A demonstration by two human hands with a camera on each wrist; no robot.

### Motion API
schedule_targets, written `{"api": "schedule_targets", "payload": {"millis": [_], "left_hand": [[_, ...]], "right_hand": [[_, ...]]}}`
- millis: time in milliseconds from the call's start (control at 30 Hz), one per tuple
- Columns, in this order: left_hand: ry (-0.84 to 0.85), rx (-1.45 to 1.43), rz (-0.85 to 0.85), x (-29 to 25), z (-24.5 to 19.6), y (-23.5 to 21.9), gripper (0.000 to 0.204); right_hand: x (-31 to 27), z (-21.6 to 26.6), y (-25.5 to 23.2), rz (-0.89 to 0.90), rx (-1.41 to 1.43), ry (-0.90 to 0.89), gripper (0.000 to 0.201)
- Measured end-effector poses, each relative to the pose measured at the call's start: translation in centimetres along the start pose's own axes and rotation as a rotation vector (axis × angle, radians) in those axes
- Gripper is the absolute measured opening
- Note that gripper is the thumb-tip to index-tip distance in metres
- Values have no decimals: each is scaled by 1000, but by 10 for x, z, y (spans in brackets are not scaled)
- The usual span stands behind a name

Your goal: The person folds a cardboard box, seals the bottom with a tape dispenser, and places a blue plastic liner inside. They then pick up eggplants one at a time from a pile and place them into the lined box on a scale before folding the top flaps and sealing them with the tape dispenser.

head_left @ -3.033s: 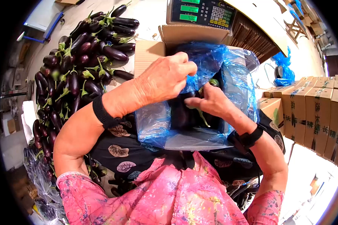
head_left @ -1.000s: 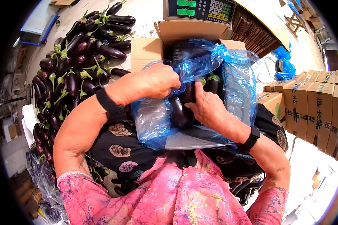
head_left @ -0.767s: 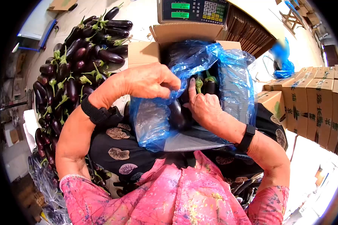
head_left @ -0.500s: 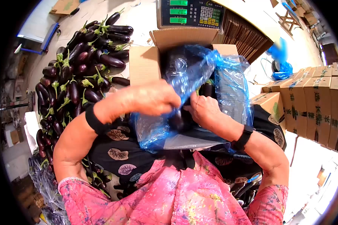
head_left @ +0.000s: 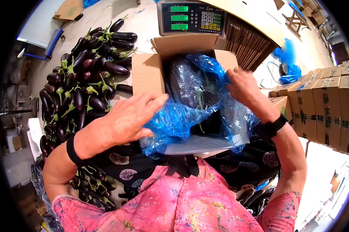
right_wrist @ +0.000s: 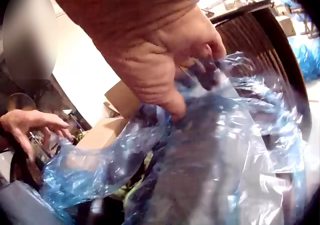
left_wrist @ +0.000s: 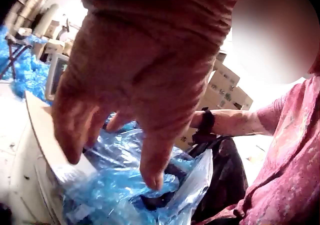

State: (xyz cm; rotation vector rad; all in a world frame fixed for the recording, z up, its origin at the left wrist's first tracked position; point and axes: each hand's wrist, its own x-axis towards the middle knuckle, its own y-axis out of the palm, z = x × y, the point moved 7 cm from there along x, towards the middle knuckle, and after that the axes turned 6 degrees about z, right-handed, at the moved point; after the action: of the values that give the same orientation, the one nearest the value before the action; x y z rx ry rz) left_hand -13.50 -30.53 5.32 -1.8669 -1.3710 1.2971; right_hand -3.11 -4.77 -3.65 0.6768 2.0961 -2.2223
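An open cardboard box holds eggplants partly covered by a blue plastic bag. Over the box's left side, the left hand spreads its fingers with nothing in them; the left wrist view shows this hand above crumpled film. At the right rim, the right hand curls its fingers at the bag's edge. Seen from the right wrist, thumb and fingers of that hand pinch the film. A green stem shows in the gap near the front.
Loose eggplants lie heaped on the left. A digital scale stands behind the box, beside stacked flat cardboard. Closed cartons are stacked at the right, with blue plastic behind them.
Both hands have moved apart, the left toward the lower left and the right up to the box's right rim. Film now covers more of the eggplants, and the left fingers have spread.
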Motion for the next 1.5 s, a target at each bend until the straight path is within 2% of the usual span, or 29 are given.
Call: {"api": "schedule_targets", "payload": {"millis": [33, 67, 100, 133, 233, 267, 300, 367, 433, 467, 500, 567, 633, 667, 767, 800, 867, 900, 967, 1067, 1133, 1200, 1233, 1300, 1333, 1367, 1433, 1467, 1500], "left_hand": [[-60, 0, 98, -3, 10, 13, 79], [11, -4, 174, -8, 10, 28, 71], [82, -8, 251, -11, 9, 44, 63], [108, -16, 433, -3, 10, 69, 39], [262, -185, 355, 20, -18, 69, 20], [340, -459, 260, 29, -21, 51, 15], [313, -736, 146, 41, -15, 36, 20], [-28, -1045, -39, 46, 1, -10, 36], [-40, -1154, -202, 50, 14, -17, 50], [49, -953, -246, 54, 25, 0, 63], [14, -904, -58, 47, 12, 8, 76], [315, -435, 285, 35, -3, 46, 81], [248, -308, 333, 21, -13, 66, 80], [262, -345, 338, 24, -12, 83, 57], [161, -99, 438, 32, -13, 105, 33], [234, -375, 266, 30, -11, 93, 22], [60, -761, 406, 30, 1, 71, 16], [-51, -925, 474, 29, 8, 65, 13], [-28, -1050, 456, 35, 10, 56, 12], [57, -1143, 305, 57, 19, 54, 14], [38, -1198, 174, 76, 16, 39, 10], [-89, -1235, -4, 94, 47, 46, 7], [-156, -1278, -84, 98, 59, 49, 8], [-282, -1371, -127, 97, 69, 62, 10], [-304, -1299, -126, 95, 64, 59, 11], [-221, -1249, -112, 99, 55, 56, 13], [7, -1034, -135, 117, 35, 40, 17], [44, -937, -285, 120, 22, 18, 16], [85, -624, -478, 120, 12, -8, 32]], "right_hand": [[-7, 13, 0, -52, 87, 67, 16], [-17, 30, -1, -161, 163, -176, 12], [-25, 50, 3, 95, 166, -151, 11], [-39, 72, 3, 49, 242, -290, 7], [-66, 98, -12, 217, 609, -435, 15], [-72, 89, -24, 90, 645, -434, 21], [-81, 75, -34, -35, 679, -434, 26], [-93, 38, -38, -120, 612, -267, 33], [-108, 8, -8, 234, 683, -65, 39], [-119, 6, -4, 275, 714, -73, 43], [-131, 7, 1, 322, 750, -79, 48], [-146, 16, 2, 374, 763, -129, 53], [-154, 30, 3, 400, 634, -130, 50], [-153, 36, 13, 359, 494, -91, 46], [-146, 42, 40, 288, 357, -61, 22], [-148, 41, 38, 347, 523, -82, 19], [-154, 36, 5, 460, 851, -110, 18], [-158, 32, -7, 637, 1197, 84, 23], [-156, 19, -30, 541, 1450, 202, 23], [-107, 21, -46, 221, 1461, 108, 22], [-66, 26, -42, 65, 1410, -70, 39], [-37, 44, -35, 74, 1457, -183, 59], [-25, 58, -28, 335, 1492, 5, 71], [-24, 70, -21, 244, 908, -196, 89], [-29, 75, -16, 289, 766, -134, 94], [-34, 81, -18, 58, 753, -188, 83], [-20, 91, 13, 128, 1090, -313, 58], [-9, 89, 36, 162, 1121, -217, 45], [3, 89, 63, 197, 1153, -123, 35]]}}
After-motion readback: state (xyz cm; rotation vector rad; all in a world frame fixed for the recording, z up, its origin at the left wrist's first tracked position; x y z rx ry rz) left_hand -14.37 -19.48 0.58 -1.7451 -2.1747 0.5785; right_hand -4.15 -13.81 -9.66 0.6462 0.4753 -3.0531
